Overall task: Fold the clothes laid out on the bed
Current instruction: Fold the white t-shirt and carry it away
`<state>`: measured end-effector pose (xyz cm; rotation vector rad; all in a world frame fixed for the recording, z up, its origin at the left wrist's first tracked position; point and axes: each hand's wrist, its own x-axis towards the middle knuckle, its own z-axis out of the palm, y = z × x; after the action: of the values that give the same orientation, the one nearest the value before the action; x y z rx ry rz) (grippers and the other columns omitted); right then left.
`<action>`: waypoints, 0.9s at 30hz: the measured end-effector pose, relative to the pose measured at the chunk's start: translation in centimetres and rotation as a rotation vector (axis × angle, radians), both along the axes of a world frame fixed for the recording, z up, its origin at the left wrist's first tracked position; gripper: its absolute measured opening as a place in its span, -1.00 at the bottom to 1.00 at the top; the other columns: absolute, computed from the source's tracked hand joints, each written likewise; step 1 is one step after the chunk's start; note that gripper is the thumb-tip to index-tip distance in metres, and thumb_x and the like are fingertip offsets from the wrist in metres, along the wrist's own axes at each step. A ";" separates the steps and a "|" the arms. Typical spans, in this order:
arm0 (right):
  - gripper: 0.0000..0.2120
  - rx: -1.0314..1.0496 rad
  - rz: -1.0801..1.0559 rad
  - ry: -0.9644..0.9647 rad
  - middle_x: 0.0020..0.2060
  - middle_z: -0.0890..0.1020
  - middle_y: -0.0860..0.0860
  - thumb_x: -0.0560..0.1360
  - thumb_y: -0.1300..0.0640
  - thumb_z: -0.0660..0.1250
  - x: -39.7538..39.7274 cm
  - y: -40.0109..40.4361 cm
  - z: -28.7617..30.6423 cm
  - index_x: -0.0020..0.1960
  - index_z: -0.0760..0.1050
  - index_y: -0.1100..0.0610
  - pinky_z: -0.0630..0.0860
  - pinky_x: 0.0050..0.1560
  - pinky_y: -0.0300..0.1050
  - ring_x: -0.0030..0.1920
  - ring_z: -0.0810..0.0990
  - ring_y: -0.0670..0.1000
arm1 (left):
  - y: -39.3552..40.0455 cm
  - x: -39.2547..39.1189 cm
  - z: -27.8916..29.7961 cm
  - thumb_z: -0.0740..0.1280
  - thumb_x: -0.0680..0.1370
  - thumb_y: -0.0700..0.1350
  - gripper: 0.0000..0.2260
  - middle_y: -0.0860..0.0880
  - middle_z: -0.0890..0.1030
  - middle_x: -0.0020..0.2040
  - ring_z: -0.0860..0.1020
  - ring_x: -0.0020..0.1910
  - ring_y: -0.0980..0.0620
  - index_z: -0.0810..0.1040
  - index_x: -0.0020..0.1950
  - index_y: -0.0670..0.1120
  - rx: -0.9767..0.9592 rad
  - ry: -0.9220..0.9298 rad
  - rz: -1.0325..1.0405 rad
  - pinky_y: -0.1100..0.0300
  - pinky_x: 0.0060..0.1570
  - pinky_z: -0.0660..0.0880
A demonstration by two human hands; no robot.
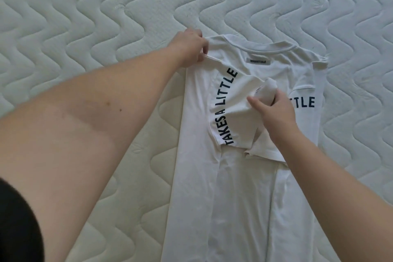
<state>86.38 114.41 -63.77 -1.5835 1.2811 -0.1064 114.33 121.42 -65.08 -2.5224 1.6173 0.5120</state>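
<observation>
Near edge, 7 o'clock: dark sleeve (14, 223), cut off by the frame. Both bare forearms run up from the bottom corners and cover part of the mattress (85, 17) and the shirt's lower right edge. White t-shirt (240, 187) lies on the quilted mattress, centre to 5 o'clock, hem cut off at the bottom edge, collar at 12 o'clock of the shirt. Both sides are folded inward; black print reads "TAKES A LITTLE" along the left fold, only "TTLE" shows on the right one. Right hand (274, 110), mid-shirt, fingers curled round a bunched wad of fabric; which part of the shirt it is, can't tell. Left hand (190, 48), at 11 o'clock of the shirt, pinches the shoulder edge beside the collar. Neck label (258, 61) below the collar, text too small to read.
</observation>
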 end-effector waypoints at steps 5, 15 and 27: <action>-0.91 -0.227 0.189 -0.027 -0.30 0.57 -0.03 0.53 0.11 0.35 -1.3 1.5 0.2 0.01 0.51 0.11 0.48 -0.19 0.04 -0.23 0.55 0.07 | -1.6 2.3 0.6 0.40 0.55 -0.11 -0.83 -0.13 0.58 0.15 0.53 0.12 -0.19 0.59 0.14 -0.07 0.112 0.045 0.012 0.06 -0.06 0.39; -0.60 -1.016 0.650 -0.078 0.18 0.64 0.11 0.48 0.25 0.17 -2.9 8.1 -1.2 0.26 0.59 0.14 0.50 0.02 0.02 0.06 0.65 0.16 | -0.5 1.7 -1.8 0.36 0.54 -0.20 -0.84 -0.19 0.55 0.16 0.52 0.13 -0.20 0.61 0.11 -0.12 -0.034 0.108 0.213 0.05 0.09 0.47; -0.48 -0.837 0.862 0.111 0.40 0.45 0.16 0.41 0.20 0.35 -3.5 13.9 -4.9 0.37 0.47 0.09 0.20 0.40 0.11 0.41 0.40 0.21 | 1.5 -2.5 -0.6 0.18 0.56 -0.22 -0.73 -0.17 0.35 0.27 0.50 0.00 -0.14 0.42 0.26 -0.13 -0.358 0.230 0.639 0.16 -0.06 0.36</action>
<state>82.91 128.31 -68.63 -2.7701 0.5201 -0.0014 111.79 122.87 -65.68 -3.3681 0.9826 0.6265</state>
